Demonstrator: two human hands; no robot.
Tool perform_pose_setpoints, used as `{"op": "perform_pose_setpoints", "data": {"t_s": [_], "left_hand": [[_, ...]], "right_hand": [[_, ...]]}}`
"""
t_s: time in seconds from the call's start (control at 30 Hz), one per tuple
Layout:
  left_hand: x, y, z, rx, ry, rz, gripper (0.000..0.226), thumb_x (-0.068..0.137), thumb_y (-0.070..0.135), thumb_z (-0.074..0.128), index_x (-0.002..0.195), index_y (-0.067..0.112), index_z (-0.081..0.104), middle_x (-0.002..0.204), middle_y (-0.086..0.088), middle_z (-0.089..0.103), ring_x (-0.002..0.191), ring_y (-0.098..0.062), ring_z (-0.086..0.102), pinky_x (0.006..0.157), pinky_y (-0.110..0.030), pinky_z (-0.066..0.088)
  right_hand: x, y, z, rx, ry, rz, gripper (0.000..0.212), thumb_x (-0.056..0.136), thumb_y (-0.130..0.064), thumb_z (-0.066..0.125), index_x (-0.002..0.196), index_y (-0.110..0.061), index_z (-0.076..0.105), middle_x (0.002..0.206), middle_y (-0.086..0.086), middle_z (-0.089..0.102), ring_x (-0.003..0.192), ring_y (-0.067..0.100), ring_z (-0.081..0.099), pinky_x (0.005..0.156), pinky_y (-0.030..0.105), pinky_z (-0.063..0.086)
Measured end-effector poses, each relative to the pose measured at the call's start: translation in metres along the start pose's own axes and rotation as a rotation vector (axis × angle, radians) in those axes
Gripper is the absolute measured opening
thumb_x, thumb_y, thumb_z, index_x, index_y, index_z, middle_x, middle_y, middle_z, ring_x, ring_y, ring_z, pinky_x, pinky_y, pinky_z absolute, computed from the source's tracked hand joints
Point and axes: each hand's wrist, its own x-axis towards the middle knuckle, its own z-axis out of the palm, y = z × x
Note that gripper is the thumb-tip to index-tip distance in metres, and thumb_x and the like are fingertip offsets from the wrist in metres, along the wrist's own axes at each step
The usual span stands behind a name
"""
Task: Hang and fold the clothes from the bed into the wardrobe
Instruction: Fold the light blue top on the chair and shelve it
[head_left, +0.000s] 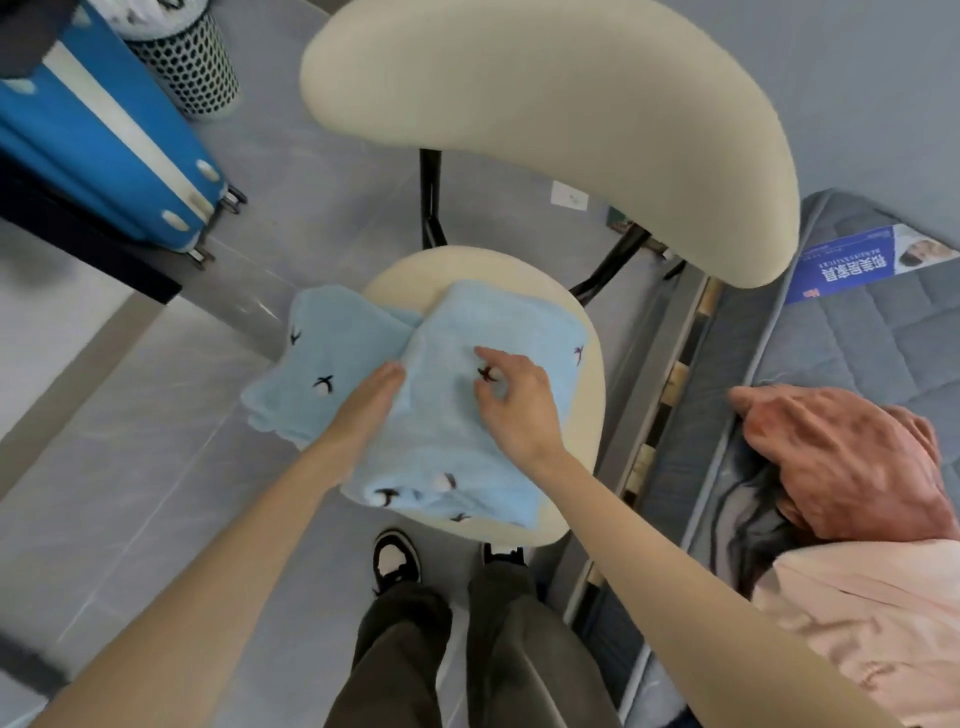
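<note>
Left hand: released. The fingers were straight and held together, laid flat on the light blue garment near the fold line where its two layers met. The palm faced down. The left forearm entered from the lower left and ran diagonally up toward the centre of the chair seat.

Right hand: grasping the garment. The fingers were curled, with the thumb and fingertips drawn together on the top layer of fabric at a small black embroidered mark. The index finger reached slightly beyond the others. The wrist was bent, knuckles upward. The right forearm entered from the lower right, crossing above the edge of the bed.

Garment location: it lay partly folded on the round cream seat. One portion overhung the seat's left edge, above the floor. The near edge lay just short of the seat's front rim.

The curved backrest stood on the far side of the seat. On the bed to the right lay a rust-coloured garment and a pale pink garment, touching each other. A blue suitcase stood at upper left.
</note>
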Motion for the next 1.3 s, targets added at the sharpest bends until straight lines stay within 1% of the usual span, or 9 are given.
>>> {"op": "perform_pose_setpoints", "data": {"t_s": [0.1, 0.2, 0.37, 0.47, 0.6, 0.73, 0.87, 1.13, 1.3], "left_hand": [[0.01, -0.016, 0.003, 0.438, 0.089, 0.259, 0.053, 0.1, 0.039, 0.042, 0.15, 0.035, 0.026, 0.16, 0.0, 0.016, 0.145, -0.02, 0.017, 0.117, -0.045, 0.02], [0.014, -0.033, 0.031, 0.804, 0.084, 0.384, 0.056, 0.099, 0.047, 0.033, 0.146, 0.054, 0.004, 0.16, 0.013, -0.013, 0.147, -0.023, -0.012, 0.115, -0.057, -0.001], [0.02, -0.091, 0.049, 1.162, 0.115, 0.401, 0.058, 0.096, 0.059, 0.012, 0.144, 0.049, -0.02, 0.151, 0.011, -0.039, 0.14, -0.028, -0.034, 0.114, -0.063, -0.002], [0.022, -0.102, 0.048, 1.181, 0.123, 0.451, 0.061, 0.092, 0.063, 0.008, 0.144, 0.048, -0.02, 0.151, 0.008, -0.039, 0.139, -0.029, -0.036, 0.113, -0.064, -0.003], [0.022, -0.082, 0.046, 1.093, 0.108, 0.43, 0.059, 0.096, 0.057, 0.018, 0.145, 0.05, -0.014, 0.153, 0.009, -0.035, 0.143, -0.029, -0.027, 0.112, -0.065, -0.004], [0.024, -0.052, 0.042, 0.795, 0.215, 0.395, 0.055, 0.1, 0.043, 0.034, 0.149, 0.048, 0.01, 0.161, 0.002, -0.006, 0.147, -0.03, 0.0, 0.115, -0.056, 0.009], [0.031, -0.045, 0.037, 0.695, 0.112, 0.31, 0.057, 0.1, 0.037, 0.038, 0.15, 0.046, 0.012, 0.161, -0.001, 0.007, 0.145, -0.029, 0.015, 0.115, -0.045, 0.022], [0.038, -0.051, 0.074, 0.278, -0.179, 0.231, 0.055, 0.102, 0.028, 0.041, 0.148, 0.044, 0.017, 0.157, 0.007, 0.024, 0.141, -0.016, 0.029, 0.105, -0.02, 0.025], [0.029, -0.04, 0.107, 0.352, -0.314, 0.189, 0.053, 0.1, 0.024, 0.047, 0.149, 0.033, 0.028, 0.154, 0.004, 0.033, 0.139, -0.018, 0.035, 0.109, -0.028, 0.029]], "right_hand": [[-0.003, 0.027, 0.013, -0.304, -0.03, -0.04, 0.055, 0.099, -0.037, 0.044, 0.151, -0.038, 0.025, 0.16, 0.0, 0.014, 0.146, 0.028, 0.007, 0.119, 0.047, 0.01], [-0.002, 0.058, 0.03, -0.45, -0.144, -0.019, 0.06, 0.098, -0.057, 0.031, 0.146, -0.055, -0.003, 0.157, -0.015, -0.025, 0.145, 0.033, -0.021, 0.113, 0.062, -0.004], [-0.002, 0.11, 0.039, -0.622, -0.088, -0.036, 0.064, 0.085, -0.074, 0.013, 0.138, -0.06, -0.02, 0.152, -0.016, -0.034, 0.144, 0.043, -0.018, 0.113, 0.064, 0.018], [0.001, 0.118, 0.039, -0.636, -0.111, -0.042, 0.067, 0.082, -0.077, 0.009, 0.137, -0.058, -0.024, 0.151, -0.016, -0.036, 0.142, 0.044, -0.022, 0.114, 0.062, 0.014], [-0.001, 0.114, 0.037, -0.417, -0.004, -0.077, 0.069, 0.09, -0.071, 0.024, 0.147, -0.053, -0.009, 0.158, -0.01, -0.026, 0.146, 0.037, -0.015, 0.116, 0.051, 0.003], [-0.006, 0.112, 0.032, 0.246, 0.185, 0.258, 0.09, 0.083, -0.061, 0.058, 0.15, -0.039, 0.004, 0.154, -0.009, 0.015, 0.137, 0.017, 0.025, 0.104, 0.029, 0.024], [-0.003, 0.116, 0.026, 0.578, 0.11, 0.495, 0.097, 0.071, -0.055, 0.076, 0.147, -0.032, 0.019, 0.137, -0.009, 0.046, 0.117, 0.014, 0.051, 0.093, 0.033, 0.048], [-0.018, 0.083, -0.049, 0.279, 0.29, 0.319, 0.089, 0.071, -0.057, 0.077, 0.142, -0.037, 0.028, 0.119, -0.015, 0.053, 0.104, 0.014, 0.057, 0.082, 0.036, 0.05], [-0.04, 0.058, -0.087, -0.056, 0.323, 0.307, 0.088, 0.077, -0.057, 0.07, 0.146, -0.037, 0.018, 0.135, -0.004, 0.052, 0.114, 0.026, 0.056, 0.087, 0.041, 0.047]]}}
